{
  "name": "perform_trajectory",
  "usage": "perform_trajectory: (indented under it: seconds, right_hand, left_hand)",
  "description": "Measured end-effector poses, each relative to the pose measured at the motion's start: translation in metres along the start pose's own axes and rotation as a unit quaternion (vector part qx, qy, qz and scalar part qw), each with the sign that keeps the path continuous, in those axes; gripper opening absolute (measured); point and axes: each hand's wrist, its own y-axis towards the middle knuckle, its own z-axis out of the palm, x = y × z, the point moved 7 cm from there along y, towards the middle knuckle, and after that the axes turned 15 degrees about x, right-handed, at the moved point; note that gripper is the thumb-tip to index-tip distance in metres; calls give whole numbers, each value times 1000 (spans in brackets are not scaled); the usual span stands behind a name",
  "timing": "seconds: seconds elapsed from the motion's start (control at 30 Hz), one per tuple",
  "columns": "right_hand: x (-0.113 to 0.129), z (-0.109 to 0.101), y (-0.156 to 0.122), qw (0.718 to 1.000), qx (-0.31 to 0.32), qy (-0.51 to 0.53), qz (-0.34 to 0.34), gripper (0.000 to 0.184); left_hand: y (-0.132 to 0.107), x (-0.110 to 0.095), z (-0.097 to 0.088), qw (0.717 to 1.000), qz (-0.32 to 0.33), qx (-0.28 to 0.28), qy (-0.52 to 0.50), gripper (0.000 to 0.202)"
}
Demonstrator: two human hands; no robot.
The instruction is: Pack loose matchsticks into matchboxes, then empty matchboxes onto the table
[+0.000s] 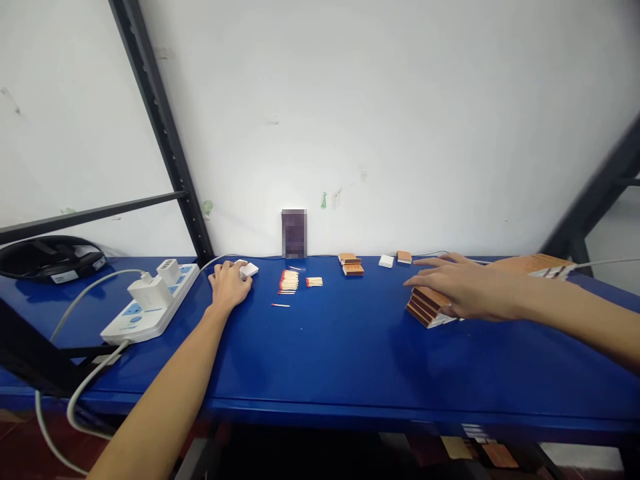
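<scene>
My left hand (229, 285) rests at the back left of the blue table, its fingers curled around a small white matchbox tray (249, 269). Part of that tray is hidden under the fingers. On the right, my right hand (457, 285) lies over a stack of brown-sided matchboxes (423, 308), with its fingers stretched out and apart. The palm hides the rear of the stack. Between the hands lies a row of red-tipped matches (289, 281), beside a smaller bunch of matches (315, 282). One single match (281, 305) lies nearer the front.
Two orange matchboxes (353, 269), a white box (385, 261) and another matchbox (404, 257) sit toward the wall. Behind my right wrist are more matchboxes (543, 264). A power strip (150, 313) with cables lies left. A dark pixelated rectangle (295, 233) stands against the wall.
</scene>
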Motion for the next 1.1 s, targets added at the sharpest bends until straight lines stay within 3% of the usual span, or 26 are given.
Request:
perform_trajectory:
  seconds: [0.1, 0.2, 0.3, 0.4, 0.47, 0.53, 0.63, 0.7, 0.9, 1.0, 1.1]
  right_hand:
    - [16, -20, -4, 999, -28, 19, -18, 46]
    - [49, -45, -8, 991, -74, 104, -48, 44]
    - [87, -52, 4, 956, -114, 253, -94, 49]
    - [117, -34, 39, 869, -77, 462, -160, 49]
    - [128, -18, 66, 793, -50, 581, -179, 43]
    - [135, -4, 90, 697, -24, 690, -194, 42]
    - [143, 5, 110, 575, 15, 786, -225, 42]
    - [145, 6, 115, 534, 25, 811, -237, 40]
    - [137, 16, 117, 489, 3, 851, -193, 34]
    - [133, 20, 116, 485, -5, 854, -191, 37]
    - [131, 21, 116, 501, -17, 842, -198, 39]
  left_hand:
    - [-1, 5, -3, 1000, -22, -10, -11, 38]
    - [-3, 5, -6, 999, -30, -16, -29, 40]
    - [-7, -14, -14, 996, 30, -51, -64, 37]
    - [-21, -54, -25, 975, 179, -64, -116, 34]
    - [-35, -83, -28, 951, 273, -23, -146, 39]
    - [-49, -107, -29, 925, 343, 32, -160, 46]
    - [-63, -125, -31, 900, 395, 86, -162, 53]
    - [-62, -124, -28, 903, 389, 115, -142, 53]
    - [-41, -93, -8, 927, 316, 184, -80, 60]
    - [-36, -86, 4, 927, 306, 210, -59, 67]
    - [-31, -83, 10, 933, 294, 201, -52, 68]
